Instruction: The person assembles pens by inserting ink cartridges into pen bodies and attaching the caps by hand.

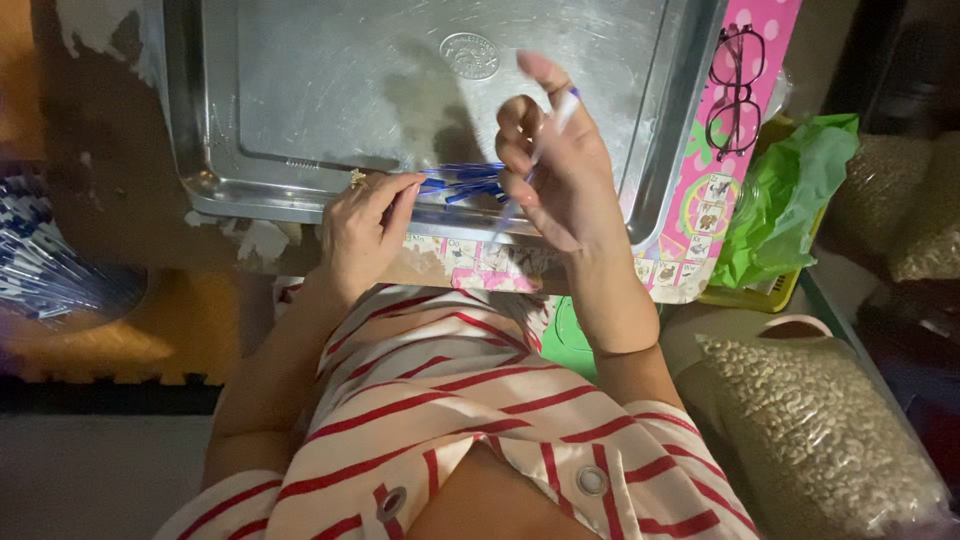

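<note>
A large metal tray [300, 90] lies in front of me on a pink printed board [700, 200]. A small pile of blue pens [462, 183] rests along the tray's near rim. My left hand [365, 225] sits at that rim with its fingertips touching the pile; a ring shows on one finger. My right hand [550, 160] is raised above the pile, fingers closed around a single pen [555, 125] with a pale barrel and blue cap, held upright and tilted.
A heap of blue pens [40, 260] lies at the far left on an orange mat. Dark-framed glasses [735, 90] rest on the board. A green plastic bag [790, 195] sits over a yellow basket. Sacks of pale nuts [810, 420] stand at right.
</note>
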